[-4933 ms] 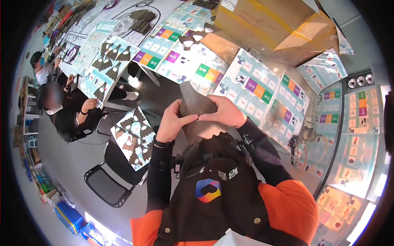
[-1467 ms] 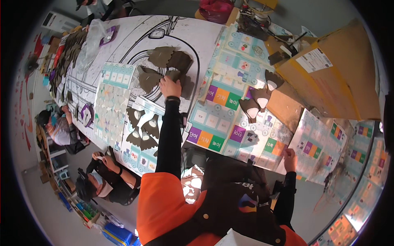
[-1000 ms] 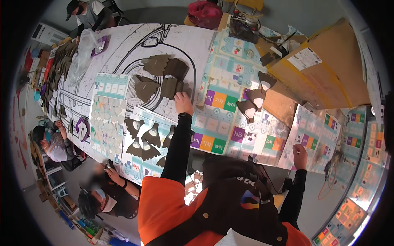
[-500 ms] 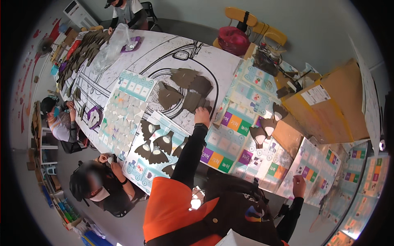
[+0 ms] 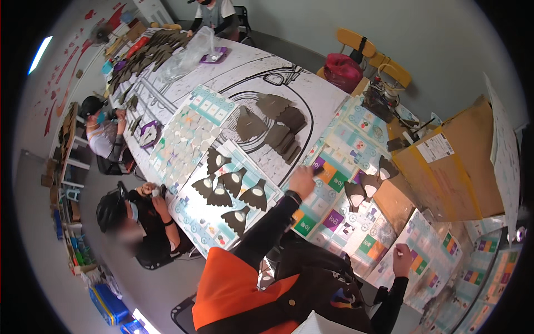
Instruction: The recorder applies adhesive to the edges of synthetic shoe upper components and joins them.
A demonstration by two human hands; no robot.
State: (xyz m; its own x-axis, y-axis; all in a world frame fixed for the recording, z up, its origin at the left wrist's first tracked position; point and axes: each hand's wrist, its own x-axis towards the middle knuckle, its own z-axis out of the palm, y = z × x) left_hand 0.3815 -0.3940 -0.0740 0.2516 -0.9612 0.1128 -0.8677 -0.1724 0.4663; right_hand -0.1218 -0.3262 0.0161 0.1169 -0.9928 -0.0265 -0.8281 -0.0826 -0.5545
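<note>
My left hand (image 5: 302, 181) is closed above the patterned sheets, with a small dark edge at its fingertips, apparently a dark brown piece. Just beyond it, flat dark brown fan-shaped pieces (image 5: 252, 123) with scalloped edges lie in loose stacks on the white table. Nearer and to the left, several similar brown pieces (image 5: 255, 194) bear pale ovals. My right hand (image 5: 403, 260) is held over the sheets at the right, fingers curled together; a tiny pale spot shows at them, too small to name. Between my hands, several brown pieces with pale ovals (image 5: 355, 195) overlap one another.
A large cardboard box (image 5: 448, 156) stands at the right. Many pale pieces (image 5: 181, 150) cover a sheet left of centre. Two co-workers sit along the left side, and another person is at the far end near a clear plastic bag (image 5: 190, 58) and a brown heap (image 5: 147, 55).
My left hand has left the brown stack and come back to the right, over the patterned sheets. The view has turned, shifting the scene. My right hand stays closed in about the same place.
</note>
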